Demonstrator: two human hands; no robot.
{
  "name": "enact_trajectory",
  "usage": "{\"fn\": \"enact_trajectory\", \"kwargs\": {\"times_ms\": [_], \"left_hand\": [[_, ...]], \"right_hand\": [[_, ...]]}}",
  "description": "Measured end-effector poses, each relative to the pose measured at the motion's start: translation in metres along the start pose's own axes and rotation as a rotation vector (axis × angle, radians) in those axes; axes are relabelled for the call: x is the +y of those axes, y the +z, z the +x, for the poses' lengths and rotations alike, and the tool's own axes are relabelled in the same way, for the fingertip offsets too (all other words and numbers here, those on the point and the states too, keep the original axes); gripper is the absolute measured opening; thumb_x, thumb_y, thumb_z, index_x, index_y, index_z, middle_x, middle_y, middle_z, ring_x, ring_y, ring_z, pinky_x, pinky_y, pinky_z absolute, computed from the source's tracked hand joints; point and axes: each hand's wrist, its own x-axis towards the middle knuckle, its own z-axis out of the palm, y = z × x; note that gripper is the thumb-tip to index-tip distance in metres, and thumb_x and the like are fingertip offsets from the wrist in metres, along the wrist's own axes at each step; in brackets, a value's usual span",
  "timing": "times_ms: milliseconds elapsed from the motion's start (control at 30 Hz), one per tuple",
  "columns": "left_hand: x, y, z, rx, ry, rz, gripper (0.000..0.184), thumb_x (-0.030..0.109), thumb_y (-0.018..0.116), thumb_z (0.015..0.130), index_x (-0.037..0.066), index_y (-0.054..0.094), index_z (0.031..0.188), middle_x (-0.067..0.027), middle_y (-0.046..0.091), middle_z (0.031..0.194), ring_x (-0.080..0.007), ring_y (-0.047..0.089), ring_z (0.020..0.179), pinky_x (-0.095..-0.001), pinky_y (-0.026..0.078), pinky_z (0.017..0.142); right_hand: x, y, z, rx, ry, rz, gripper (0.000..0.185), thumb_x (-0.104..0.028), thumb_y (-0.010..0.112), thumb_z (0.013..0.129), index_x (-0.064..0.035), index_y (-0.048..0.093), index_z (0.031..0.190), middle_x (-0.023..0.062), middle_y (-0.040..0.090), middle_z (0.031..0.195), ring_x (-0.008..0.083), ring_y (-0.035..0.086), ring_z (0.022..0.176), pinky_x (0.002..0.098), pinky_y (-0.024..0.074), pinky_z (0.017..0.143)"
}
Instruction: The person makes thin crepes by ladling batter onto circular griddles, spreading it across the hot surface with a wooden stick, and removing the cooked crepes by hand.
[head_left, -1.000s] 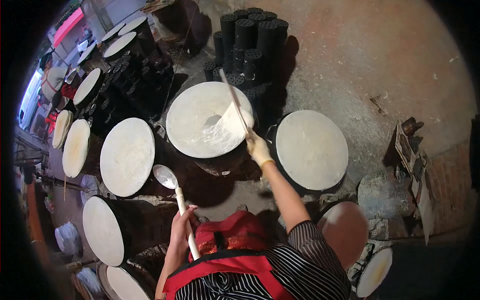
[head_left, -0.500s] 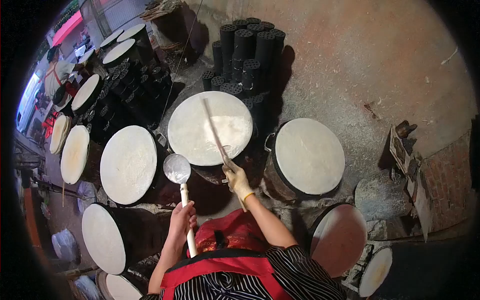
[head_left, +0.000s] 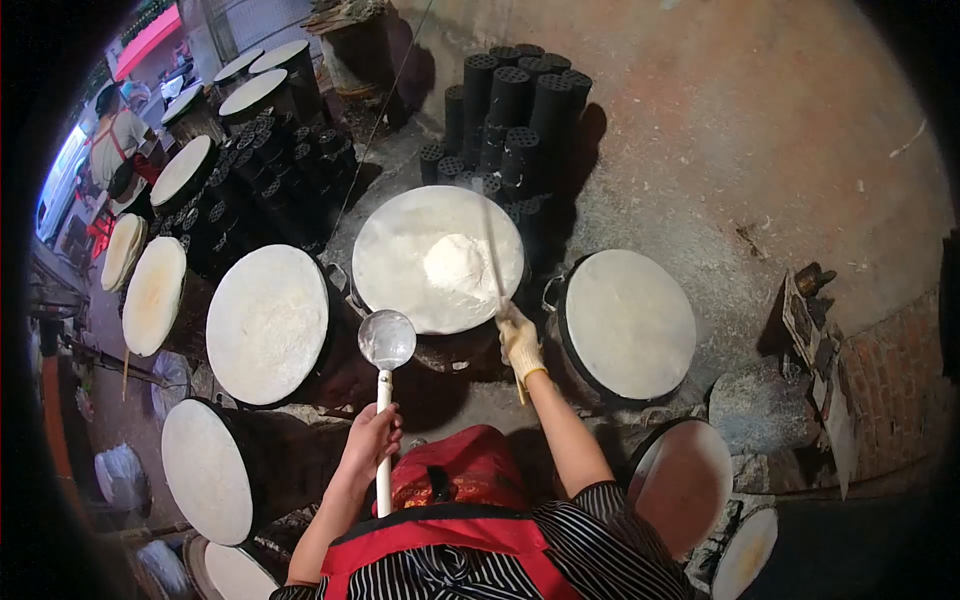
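1. White and doughy, a rounded lump point(head_left: 455, 264) sits right of centre on the middle disc point(head_left: 400, 222), whose pale face carries thin, cloudy smears.
2. Bare left hand point(head_left: 370, 440): its grip is wrapped round the smooth white handle of a ladle point(head_left: 387, 340). The shiny metal bowl, round and shallow, lies by the disc's lower-left rim — whether they touch, I cannot tell.
3. Pale-gloved right hand point(head_left: 520, 343): its grip is narrow, holding a slim stick point(head_left: 493, 250). The stick's upper length, blurred, slants across the disc's right side near the lump and hides a strip of it.
4. Dusty, chalk-pale faces flank the middle one: a left disc point(head_left: 267, 325) and a right disc point(head_left: 628, 325), both on dark bodies. Nearer the person stand a lower-left disc point(head_left: 207, 472) and a reddish disc point(head_left: 682, 487).
5. Matt black cylinders point(head_left: 520, 100), pierced with holes, stand stacked close behind the middle disc — they crowd its far side.
6. Rough, pale-flecked floor point(head_left: 720, 150) spreads beyond; another person point(head_left: 115, 150) is at far left.
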Motion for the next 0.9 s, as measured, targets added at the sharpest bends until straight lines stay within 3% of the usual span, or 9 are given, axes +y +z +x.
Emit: {"fn": "enact_trajectory", "kwargs": {"times_ms": [133, 367, 433, 467, 600, 700, 800, 867, 900], "left_hand": [[0.013, -0.009, 0.041, -0.005, 0.014, 0.059, 0.017, 0.021, 0.055, 0.097, 0.012, 0.044, 0.088, 0.0003, 0.047, 0.070, -0.0104, 0.044, 0.053, -0.0230, 0.034, 0.043], [0.042, 0.008, 0.174, 0.094, 0.182, 0.391, 0.013, 0.013, 0.051, 0.091, 0.004, 0.047, 0.083, -0.0049, 0.048, 0.064, -0.0179, 0.050, 0.048, -0.0318, 0.045, 0.042], [0.035, 0.029, 0.182, 0.119, 0.206, 0.465, 0.009, 0.008, 0.050, 0.085, 0.001, 0.046, 0.081, -0.0062, 0.049, 0.063, -0.0209, 0.055, 0.050, -0.0347, 0.049, 0.044], [0.037, 0.049, 0.169, 0.136, 0.151, 0.432, 0.006, 0.005, 0.047, 0.086, 0.000, 0.046, 0.085, -0.0062, 0.047, 0.064, -0.0193, 0.051, 0.049, -0.0325, 0.046, 0.042], [0.020, -0.015, 0.272, -0.258, -0.390, -0.500, 0.004, 0.002, 0.045, 0.092, -0.001, 0.045, 0.095, -0.0041, 0.044, 0.066, -0.0088, 0.040, 0.047, -0.0209, 0.038, 0.040], [0.103, 0.012, 0.110, -0.452, -0.308, -0.428, 0.012, 0.011, 0.041, 0.099, 0.003, 0.045, 0.091, -0.0001, 0.043, 0.065, -0.0048, 0.032, 0.042, -0.0192, 0.030, 0.033], [0.104, -0.002, 0.042, -0.332, -0.332, -0.429, 0.016, 0.013, 0.045, 0.099, 0.004, 0.046, 0.086, 0.0014, 0.039, 0.060, -0.0025, 0.029, 0.041, -0.0149, 0.023, 0.030], [0.100, -0.026, 0.035, -0.308, -0.494, -0.456, 0.019, 0.014, 0.046, 0.098, 0.005, 0.045, 0.082, 0.0027, 0.037, 0.060, -0.0018, 0.029, 0.041, -0.0148, 0.024, 0.031], [0.096, -0.043, 0.041, -0.300, -0.552, -0.434, 0.019, 0.014, 0.046, 0.098, 0.005, 0.045, 0.082, 0.0029, 0.037, 0.060, -0.0017, 0.029, 0.041, -0.0144, 0.024, 0.031]], "right_hand": [[0.016, -0.009, -0.046, -0.206, 0.039, -0.001, 0.040, 0.009, 0.059, 0.088, 0.0004, 0.059, 0.126, -0.0011, 0.063, 0.107, 0.0057, 0.056, 0.082, 0.0146, 0.0448, 0.070], [0.076, -0.020, -0.066, 0.080, 0.036, 0.657, 0.040, 0.008, 0.058, 0.090, 0.0013, 0.056, 0.129, 0.0019, 0.061, 0.122, 0.0078, 0.058, 0.098, 0.0200, 0.0467, 0.087], [0.111, 0.007, -0.066, 0.050, -0.234, 0.246, 0.036, -0.008, 0.062, 0.093, 0.0035, 0.058, 0.126, -0.0006, 0.065, 0.111, 0.0081, 0.060, 0.082, 0.0199, 0.0493, 0.069], [0.087, 0.020, -0.083, -0.024, 0.026, 0.217, 0.037, -0.014, 0.066, 0.091, -0.0080, 0.061, 0.126, -0.0044, 0.065, 0.082, 0.0043, 0.051, 0.055, 0.0197, 0.0348, 0.043], [0.076, 0.026, -0.081, -0.109, 0.545, 0.359, 0.033, -0.031, 0.068, 0.090, -0.0241, 0.064, 0.122, -0.0024, 0.049, 0.056, 0.0088, 0.038, 0.036, 0.0268, 0.0295, 0.033], [-0.005, 0.028, -0.101, -0.057, 0.181, -0.141, 0.025, -0.024, 0.065, 0.091, -0.0200, 0.065, 0.116, -0.0031, 0.048, 0.057, 0.0090, 0.039, 0.038, 0.0268, 0.0311, 0.034], [-0.047, 0.013, -0.108, 0.133, 0.177, 0.102, 0.025, -0.022, 0.062, 0.093, -0.0110, 0.065, 0.115, -0.0013, 0.057, 0.069, 0.0092, 0.049, 0.052, 0.0251, 0.0416, 0.048], [0.026, 0.021, -0.100, 0.086, -0.388, -0.277, 0.033, -0.019, 0.058, 0.095, -0.0009, 0.061, 0.122, 0.0081, 0.068, 0.105, 0.0109, 0.060, 0.092, 0.0253, 0.0467, 0.087], [0.086, 0.026, -0.096, 0.029, -0.242, -0.184, 0.035, -0.021, 0.058, 0.095, -0.0023, 0.060, 0.125, 0.0100, 0.068, 0.110, 0.0124, 0.061, 0.099, 0.0260, 0.0462, 0.090]]}}
